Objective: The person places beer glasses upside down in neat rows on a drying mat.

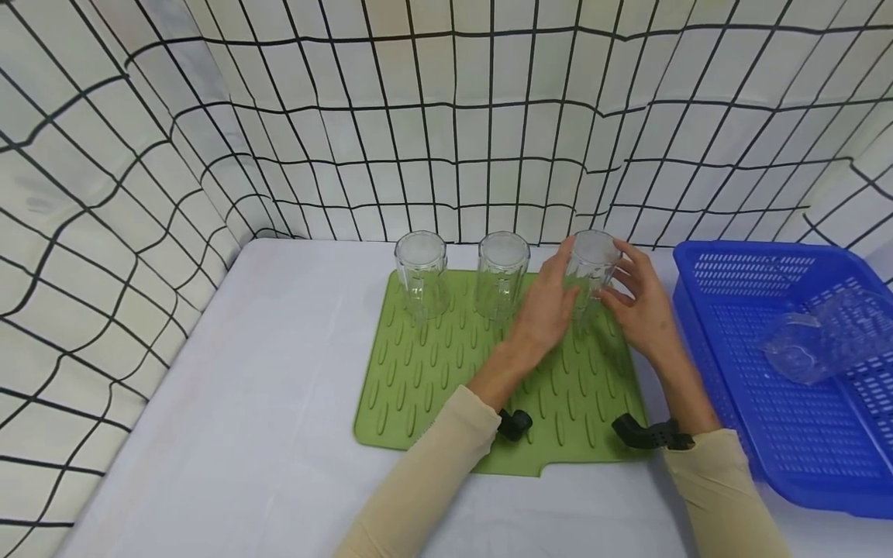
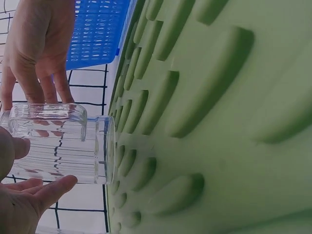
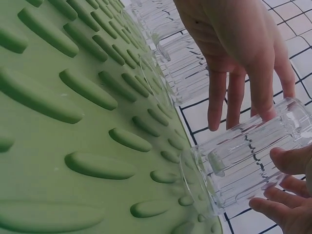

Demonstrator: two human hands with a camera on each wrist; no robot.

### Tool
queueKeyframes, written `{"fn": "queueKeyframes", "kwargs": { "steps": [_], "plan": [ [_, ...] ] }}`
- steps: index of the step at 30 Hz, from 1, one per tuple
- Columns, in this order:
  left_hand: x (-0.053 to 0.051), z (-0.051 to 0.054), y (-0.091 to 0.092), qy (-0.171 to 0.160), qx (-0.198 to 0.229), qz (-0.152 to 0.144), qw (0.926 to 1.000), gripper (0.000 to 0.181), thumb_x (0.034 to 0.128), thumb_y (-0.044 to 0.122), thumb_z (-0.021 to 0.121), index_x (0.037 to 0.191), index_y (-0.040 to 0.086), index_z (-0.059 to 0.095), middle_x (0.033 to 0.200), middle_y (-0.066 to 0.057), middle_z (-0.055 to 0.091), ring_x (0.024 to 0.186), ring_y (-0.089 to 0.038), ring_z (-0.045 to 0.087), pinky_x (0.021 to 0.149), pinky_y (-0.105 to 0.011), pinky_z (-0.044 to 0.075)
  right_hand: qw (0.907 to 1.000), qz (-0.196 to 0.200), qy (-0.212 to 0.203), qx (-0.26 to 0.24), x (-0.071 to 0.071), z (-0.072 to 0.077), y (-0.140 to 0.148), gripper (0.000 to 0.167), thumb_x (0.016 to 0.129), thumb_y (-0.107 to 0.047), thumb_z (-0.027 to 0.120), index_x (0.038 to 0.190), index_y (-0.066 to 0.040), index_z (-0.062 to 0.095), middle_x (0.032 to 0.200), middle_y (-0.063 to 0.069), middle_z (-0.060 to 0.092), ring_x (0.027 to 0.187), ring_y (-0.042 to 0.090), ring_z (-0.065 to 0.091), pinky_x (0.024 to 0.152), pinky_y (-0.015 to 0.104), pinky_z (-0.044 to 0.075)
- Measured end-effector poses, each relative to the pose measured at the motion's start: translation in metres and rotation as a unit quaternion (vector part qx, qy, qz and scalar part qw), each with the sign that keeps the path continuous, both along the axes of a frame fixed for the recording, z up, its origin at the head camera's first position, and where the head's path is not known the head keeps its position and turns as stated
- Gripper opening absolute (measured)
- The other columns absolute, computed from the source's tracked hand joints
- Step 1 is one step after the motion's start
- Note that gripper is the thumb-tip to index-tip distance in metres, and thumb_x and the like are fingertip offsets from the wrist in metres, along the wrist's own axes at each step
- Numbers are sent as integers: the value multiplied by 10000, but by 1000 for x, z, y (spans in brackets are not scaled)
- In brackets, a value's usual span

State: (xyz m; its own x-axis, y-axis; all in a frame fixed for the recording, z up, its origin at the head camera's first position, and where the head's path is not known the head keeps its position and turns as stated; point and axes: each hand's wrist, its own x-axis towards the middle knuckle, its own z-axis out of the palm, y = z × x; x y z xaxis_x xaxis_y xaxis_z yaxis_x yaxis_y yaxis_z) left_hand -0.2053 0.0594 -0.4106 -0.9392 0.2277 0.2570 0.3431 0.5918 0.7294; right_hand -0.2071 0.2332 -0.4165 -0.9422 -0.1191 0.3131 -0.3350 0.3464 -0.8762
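A clear drinking glass [image 1: 591, 267] stands at the back right of the green ribbed mat [image 1: 432, 387], between my two hands. My left hand [image 1: 546, 304] holds its left side, and my right hand [image 1: 643, 306] holds it from the right with thumb and fingers. In the left wrist view the wide end of the glass [image 2: 58, 146] is against or just over the mat; I cannot tell if it fully rests there. Two similar glasses stand in line with it on the mat: a middle one [image 1: 502, 275] and a left one [image 1: 422, 275].
To the right is a blue plastic basket [image 1: 725, 457] with clear glassware [image 1: 802, 349] lying in it. A white cloth [image 1: 230, 434] covers the table. Behind and to the left rises black netting [image 1: 453, 106] over a pale backing.
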Motion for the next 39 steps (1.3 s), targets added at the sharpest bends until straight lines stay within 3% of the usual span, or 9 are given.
{"fn": "queueKeyframes", "kwargs": {
  "steps": [5, 9, 12, 16, 18, 22, 26, 32, 39],
  "plan": [
    [1, 2, 1, -211, 11, -45, 9998, 838, 1072, 156, 569, 1682, 361, 33, 1705, -75, 332, 1455, -283, 517, 1174, -387, 493, 10000, -40, -12, 8, 3, 6, 3, 786, 969, 137, 602, 1635, -162, 311, 1599, 284, 412, 1486, 464, 427, 1074, 149, 508],
    [2, 3, 1, -240, 50, -74, 9997, 844, 1077, 140, 553, 1678, 372, 8, 1726, -56, 284, 1395, -283, 572, 1143, -365, 521, 9995, -301, 77, 101, 4, 14, 2, 718, 990, 109, 590, 1619, -132, 343, 1590, 270, 435, 1474, 459, 453, 1145, 432, 516],
    [5, 5, 0, -353, 178, -120, 9991, 849, 1079, 120, 538, 1675, 375, -10, 1743, -38, 234, 1205, -243, 669, 1011, -276, 587, 9979, -625, 154, 117, 7, 22, 1, 652, 1006, 95, 570, 1595, -119, 391, 1574, 244, 470, 1468, 434, 475, 1135, 635, 453],
    [9, 9, -2, -565, 325, -180, 9977, 826, 1086, 123, 519, 1682, 336, -12, 1755, -50, 178, 818, -177, 666, 718, -193, 588, 9945, -1039, 104, 71, 10, 29, 1, 577, 1037, 39, 547, 1576, -134, 437, 1570, 190, 506, 1470, 375, 498, 1157, 634, 446],
    [11, 12, -3, -578, 288, -162, 9978, 801, 1088, 138, 517, 1688, 297, 12, 1757, -59, 170, 803, -167, 652, 737, -193, 585, 9926, -1213, 19, 85, 11, 33, 2, 552, 1054, -5, 540, 1577, -154, 442, 1570, 165, 515, 1472, 345, 501, 1167, 614, 448],
    [16, 20, -7, -455, 137, -147, 9988, 770, 1075, 152, 549, 1689, 219, 88, 1745, -85, 197, 1177, -225, 665, 1059, -260, 557, 9885, -1499, -129, 116, 13, 42, 2, 515, 1071, -78, 542, 1569, -176, 455, 1566, 129, 528, 1479, 294, 504, 1189, 569, 443],
    [21, 28, -12, -295, -41, -171, 9994, 735, 1056, 156, 588, 1669, 151, 183, 1717, -105, 261, 1500, -276, 455, 1257, -336, 380, 9844, -1742, -165, 164, 16, 53, 2, 493, 1062, -96, 570, 1543, -158, 484, 1549, 122, 546, 1466, 273, 521, 1198, 530, 450],
    [29, 36, -23, -297, -210, -415, 9985, 687, 1052, 176, 601, 1644, 119, 257, 1705, -99, 299, 1532, -257, 412, 1279, -341, 340, 9806, -1934, -120, 281, 20, 71, 1, 454, 1041, -108, 610, 1489, -110, 540, 1521, 102, 580, 1432, 251, 554, 1192, 489, 466],
    [36, 40, -39, -214, -108, -570, 9981, 610, 1052, 182, 610, 1605, 116, 358, 1635, -85, 426, 1491, -238, 467, 1251, -363, 398, 9772, -2000, -346, 630, 26, 87, 9, 455, 1059, -224, 597, 1507, -167, 539, 1540, 102, 568, 1443, 240, 532, 1207, 453, 455]
  ]
}}
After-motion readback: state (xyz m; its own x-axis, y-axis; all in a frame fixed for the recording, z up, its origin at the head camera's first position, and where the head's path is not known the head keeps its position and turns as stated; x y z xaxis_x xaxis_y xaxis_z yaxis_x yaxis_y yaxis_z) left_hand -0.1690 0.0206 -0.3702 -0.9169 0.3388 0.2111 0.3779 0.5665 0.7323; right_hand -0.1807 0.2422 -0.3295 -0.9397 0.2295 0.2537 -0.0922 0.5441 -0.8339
